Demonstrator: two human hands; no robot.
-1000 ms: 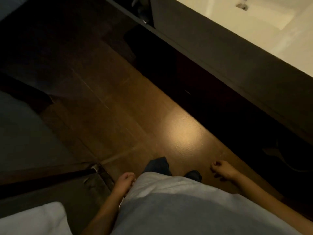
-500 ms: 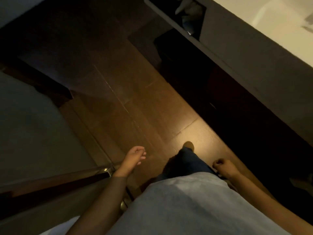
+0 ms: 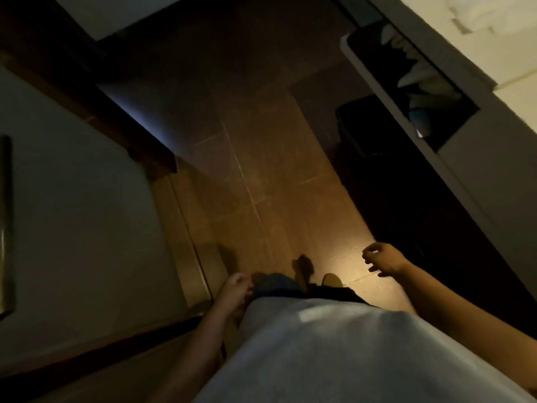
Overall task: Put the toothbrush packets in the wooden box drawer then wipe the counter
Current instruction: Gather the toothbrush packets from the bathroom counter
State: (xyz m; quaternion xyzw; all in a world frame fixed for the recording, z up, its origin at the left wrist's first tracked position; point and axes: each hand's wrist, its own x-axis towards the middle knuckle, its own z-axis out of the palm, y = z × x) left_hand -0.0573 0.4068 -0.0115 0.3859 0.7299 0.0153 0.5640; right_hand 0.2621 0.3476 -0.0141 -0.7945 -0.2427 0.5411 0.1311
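1. A person in a pale grey shirt (image 3: 334,350) looks straight down in a dim room, the shirt filling the bottom of the head view.
2. The left hand (image 3: 234,290) hangs close against the left hip, fingers loosely curled inward with nothing seen in them; the view is too dark and blurred to tell whether they are fully closed.
3. The right hand (image 3: 382,261) is held out to the side, clear of the body, its fingers partly curled and apart, holding nothing.
4. Between the two hands, dark trousers and the tip of one foot (image 3: 332,279) show above a brown tiled floor (image 3: 261,170), where a warm patch of light falls near the right hand.
5. To the left stands a pale wall panel (image 3: 87,213) edged with dark trim.
6. To the right, a dark cabinet front (image 3: 494,184) runs diagonally up the frame, and below it sits a black bin-like shape (image 3: 363,126), its details lost in shadow.
7. Farther along, an open recess (image 3: 406,82) in that cabinet holds pale items and something bluish, too blurred to identify.
8. At the top right corner, the light surface of the desk (image 3: 479,18) catches the brightest light.
9. Neither toothbrush packets nor a wooden box drawer can be made out anywhere in the frame.
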